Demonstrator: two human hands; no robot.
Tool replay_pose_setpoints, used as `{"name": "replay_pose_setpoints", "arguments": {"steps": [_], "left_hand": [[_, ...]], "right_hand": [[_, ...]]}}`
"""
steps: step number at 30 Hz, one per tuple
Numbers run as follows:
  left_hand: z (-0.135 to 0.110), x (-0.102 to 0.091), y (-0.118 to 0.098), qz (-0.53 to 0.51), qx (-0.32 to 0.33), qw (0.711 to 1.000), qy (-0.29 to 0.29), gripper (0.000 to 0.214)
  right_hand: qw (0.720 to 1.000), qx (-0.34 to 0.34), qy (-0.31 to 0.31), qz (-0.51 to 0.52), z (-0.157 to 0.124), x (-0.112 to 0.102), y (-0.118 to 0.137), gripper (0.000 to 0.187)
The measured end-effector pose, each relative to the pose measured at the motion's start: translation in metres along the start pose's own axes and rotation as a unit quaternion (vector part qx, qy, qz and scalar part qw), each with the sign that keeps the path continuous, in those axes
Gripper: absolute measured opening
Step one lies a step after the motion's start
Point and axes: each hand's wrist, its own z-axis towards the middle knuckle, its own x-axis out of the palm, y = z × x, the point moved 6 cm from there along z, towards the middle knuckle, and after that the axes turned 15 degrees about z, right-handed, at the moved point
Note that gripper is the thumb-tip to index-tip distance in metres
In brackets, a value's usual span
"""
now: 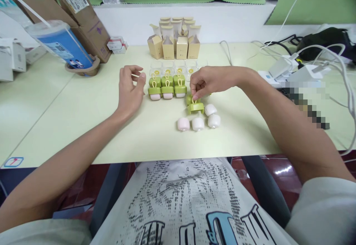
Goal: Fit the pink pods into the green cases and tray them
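Note:
My right hand point(203, 81) pinches the yellow loop of a green cap point(195, 108), just behind a group of small white and pinkish rounded pieces. In that group are a pinkish piece point(183, 124), a white piece point(198, 123) and two more white ones to their right. Another green cap is partly hidden under my fingers. My left hand point(130, 89) rests on the table, fingers loosely curved and apart, holding nothing. Beside it stand two short rows of green-capped pieces point(167, 91) with yellow loops; pale undersides show below the front caps.
Clear plastic cups point(168, 67) with yellow emblems stand behind the capped pieces. Farther back are several open small cardboard boxes point(168, 48). A blue drink cup point(63, 46) and a large carton point(91, 29) are at left. White chargers and cables point(308, 74) lie at right.

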Motion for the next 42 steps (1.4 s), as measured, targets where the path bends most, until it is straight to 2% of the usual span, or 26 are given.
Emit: {"name": "replay_pose_setpoints", "arguments": {"steps": [3, 5, 6, 7, 8, 10, 12, 13, 15, 18, 21, 24, 26, 28, 30, 31, 33, 35, 38, 42], "left_hand": [[-0.002, -0.024, -0.036, -0.032, 0.059, 0.99, -0.123, 0.043], [-0.012, -0.032, -0.075, -0.034, 0.158, 0.976, -0.143, 0.026], [-0.02, -0.033, -0.095, -0.046, 0.214, 0.967, -0.129, 0.018], [-0.029, -0.028, -0.113, -0.059, 0.268, 0.959, -0.076, 0.011], [-0.039, -0.02, -0.13, -0.063, 0.312, 0.948, 0.004, 0.009], [-0.059, -0.003, -0.148, -0.029, 0.335, 0.931, 0.141, 0.031], [-0.075, 0.011, -0.153, 0.015, 0.332, 0.913, 0.236, 0.055], [-0.08, 0.015, -0.153, 0.035, 0.327, 0.907, 0.264, 0.06], [-0.085, 0.021, -0.149, 0.059, 0.319, 0.897, 0.3, 0.057], [-0.084, 0.022, -0.143, 0.053, 0.315, 0.895, 0.312, 0.043], [-0.078, 0.016, -0.143, 0.002, 0.336, 0.905, 0.26, 0.031], [-0.072, 0.007, -0.143, -0.04, 0.343, 0.92, 0.186, 0.03], [-0.066, 0.004, -0.14, -0.049, 0.322, 0.933, 0.152, 0.033], [-0.06, 0.002, -0.134, -0.05, 0.29, 0.948, 0.123, 0.035], [-0.055, 0.0, -0.128, -0.047, 0.255, 0.961, 0.095, 0.036], [-0.053, -0.001, -0.126, -0.046, 0.239, 0.966, 0.08, 0.037], [-0.051, -0.005, -0.124, -0.058, 0.217, 0.973, 0.043, 0.039], [-0.05, -0.01, -0.126, -0.079, 0.21, 0.974, 0.001, 0.041], [-0.053, -0.02, -0.134, -0.096, 0.23, 0.967, -0.052, 0.04], [-0.056, -0.025, -0.144, -0.085, 0.275, 0.954, -0.079, 0.038]], "right_hand": [[1.0, -0.007, -0.009, 0.027, -0.006, -0.006, 0.012, 0.046], [0.999, 0.004, -0.036, 0.032, -0.02, -0.018, 0.025, 0.047], [0.998, 0.013, -0.055, 0.026, -0.031, -0.026, 0.032, 0.048], [0.997, 0.022, -0.074, 0.012, -0.043, -0.036, 0.038, 0.049], [0.994, 0.03, -0.103, -0.014, -0.056, -0.047, 0.042, 0.051], [0.984, 0.061, -0.15, -0.078, -0.084, -0.067, 0.043, 0.056], [0.974, 0.115, -0.167, -0.099, -0.106, -0.078, 0.028, 0.063], [0.971, 0.152, -0.152, -0.1, -0.113, -0.078, 0.016, 0.065], [0.968, 0.2, -0.135, -0.072, -0.12, -0.072, -0.009, 0.067], [0.972, 0.216, -0.096, -0.002, -0.114, -0.054, -0.039, 0.063], [0.976, 0.203, -0.079, 0.018, -0.108, -0.046, -0.055, 0.06], [0.981, 0.169, -0.094, 0.002, -0.117, -0.053, -0.055, 0.062], [0.982, 0.142, -0.124, 0.015, -0.128, -0.059, -0.046, 0.061], [0.972, 0.102, -0.194, 0.08, -0.135, -0.059, -0.031, 0.055], [0.934, 0.032, -0.288, 0.209, -0.132, -0.051, -0.014, 0.049], [0.899, -0.024, -0.333, 0.284, -0.127, -0.043, -0.005, 0.049], [0.839, -0.046, -0.366, 0.4, -0.107, -0.015, 0.001, 0.048], [0.803, -0.046, -0.35, 0.48, -0.079, 0.017, 0.004, 0.046], [0.785, -0.046, -0.315, 0.53, -0.046, 0.053, 0.005, 0.041], [0.786, -0.075, -0.318, 0.524, -0.036, 0.069, 0.008, 0.036]]}}
